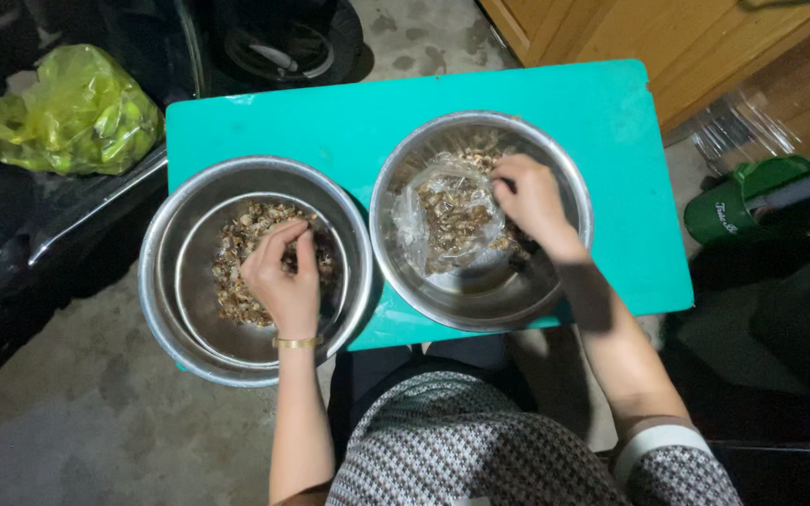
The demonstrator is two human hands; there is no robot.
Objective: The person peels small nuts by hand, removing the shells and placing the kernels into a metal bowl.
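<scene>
Two steel bowls stand on a teal table [602,122]. In the left bowl [166,309] lies a heap of small brown pieces [236,272]. My left hand [283,276] rests over that heap with its fingertips pinched together on a few pieces. The right bowl [480,305] holds a clear plastic bag [447,220] with more brown pieces inside and around it. My right hand [532,201] reaches into this bowl, fingers curled at the bag's right edge, touching the pieces there.
A yellow-green plastic bag [77,112] lies at the upper left on a dark surface. A green container [738,201] sits right of the table by wooden furniture [667,47]. Concrete floor [67,412] lies below the left bowl. My patterned clothing [452,450] fills the bottom centre.
</scene>
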